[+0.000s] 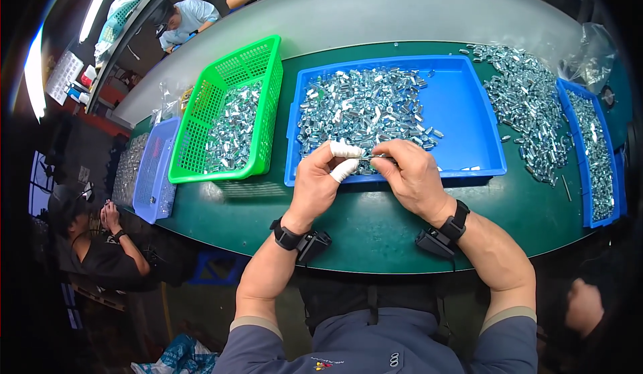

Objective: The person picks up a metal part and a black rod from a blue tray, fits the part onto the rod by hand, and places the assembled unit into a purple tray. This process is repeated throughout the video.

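My left hand (315,185), with white coverings on its thumb and forefinger, pinches a small silvery metal part (366,157) over the front rim of a blue tray (459,112). Thumb and fingertips of my right hand (416,181) meet at the other end of that part, closed in a pinch. Fingertips hide most of it, so its exact kind does not show. Behind my hands, many short shiny metal sleeves (365,102) lie heaped across the left and middle of the tray. Bare blue floor shows along the tray's right side.
A green mesh basket (270,106) of similar parts stands left of the tray, with a pale blue bin (149,173) beyond. Loose metal parts (526,106) pile at right, beside a narrow blue tray (568,109). A thin rod (566,188) lies near. Other people work left and behind.
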`<state>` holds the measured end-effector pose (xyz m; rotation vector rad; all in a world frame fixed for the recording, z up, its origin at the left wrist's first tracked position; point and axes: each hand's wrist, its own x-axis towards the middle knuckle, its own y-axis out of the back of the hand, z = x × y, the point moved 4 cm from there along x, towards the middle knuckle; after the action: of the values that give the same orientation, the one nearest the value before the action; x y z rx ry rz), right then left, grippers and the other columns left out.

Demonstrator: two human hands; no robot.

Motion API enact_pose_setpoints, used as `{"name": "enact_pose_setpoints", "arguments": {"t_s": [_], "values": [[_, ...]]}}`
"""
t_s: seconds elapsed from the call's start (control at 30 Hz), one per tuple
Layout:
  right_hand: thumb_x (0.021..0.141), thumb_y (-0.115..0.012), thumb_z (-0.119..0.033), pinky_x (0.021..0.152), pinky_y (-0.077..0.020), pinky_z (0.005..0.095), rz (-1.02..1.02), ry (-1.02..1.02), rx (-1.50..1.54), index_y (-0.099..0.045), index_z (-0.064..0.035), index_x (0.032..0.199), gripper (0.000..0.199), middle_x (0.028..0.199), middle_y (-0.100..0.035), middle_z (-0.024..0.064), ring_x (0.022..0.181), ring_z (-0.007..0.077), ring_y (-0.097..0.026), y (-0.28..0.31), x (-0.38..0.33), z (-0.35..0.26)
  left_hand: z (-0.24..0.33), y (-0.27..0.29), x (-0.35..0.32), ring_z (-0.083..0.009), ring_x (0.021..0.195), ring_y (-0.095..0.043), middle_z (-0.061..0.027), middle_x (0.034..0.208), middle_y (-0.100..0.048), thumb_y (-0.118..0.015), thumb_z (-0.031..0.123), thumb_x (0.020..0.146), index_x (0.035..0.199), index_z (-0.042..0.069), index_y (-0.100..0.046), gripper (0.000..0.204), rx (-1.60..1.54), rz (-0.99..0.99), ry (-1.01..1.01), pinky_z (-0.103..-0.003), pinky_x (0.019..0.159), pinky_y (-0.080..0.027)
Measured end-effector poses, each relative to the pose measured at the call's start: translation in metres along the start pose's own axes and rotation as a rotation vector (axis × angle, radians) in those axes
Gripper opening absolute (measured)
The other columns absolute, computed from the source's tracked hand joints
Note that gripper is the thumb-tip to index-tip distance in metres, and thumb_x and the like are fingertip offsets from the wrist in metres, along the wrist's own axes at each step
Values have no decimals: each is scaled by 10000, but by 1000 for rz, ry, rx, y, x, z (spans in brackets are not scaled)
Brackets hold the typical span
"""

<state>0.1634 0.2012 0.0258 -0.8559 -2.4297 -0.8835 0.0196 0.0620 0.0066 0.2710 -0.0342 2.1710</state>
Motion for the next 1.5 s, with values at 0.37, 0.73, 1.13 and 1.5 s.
{"name": "enact_pose_setpoints", "arguments": {"t_s": [0.37,0.73,1.13,1.5], "values": [[983,-736,-133,700,-510,456,17,36,17,-686,-15,949,132,829,-667,146,806,370,-671,-1,1,0,0,-2,-2,-116,960,-701,-32,1086,-725,-731,-45,984,1143,11,-742,169,89,10,-109,-277,867,-586],[985,-731,-136,670,-518,444,-79,-18,-95,-704,-27,958,115,833,-682,152,777,372,-671,-3,-2,7,-2,-2,-4,-120,956,-702,-33,1078,-731,-731,-36,989,1156,1,-738,172,75,7,-65,-273,869,-581],[970,-729,-195,689,-530,486,-17,101,-29,-711,-73,927,130,810,-689,130,786,378,-679,-2,-2,8,-2,-2,-2,-113,929,-703,-34,1054,-737,-727,-7,1003,1159,-1,-749,158,184,-22,-62,-269,838,-584],[963,-748,-174,692,-525,464,34,71,0,-711,-53,920,133,826,-683,133,791,362,-675,-3,-5,5,-1,-4,-5,-105,844,-701,-34,964,-744,-740,41,1004,1082,2,-758,89,193,2,-80,-265,766,-572]]}}
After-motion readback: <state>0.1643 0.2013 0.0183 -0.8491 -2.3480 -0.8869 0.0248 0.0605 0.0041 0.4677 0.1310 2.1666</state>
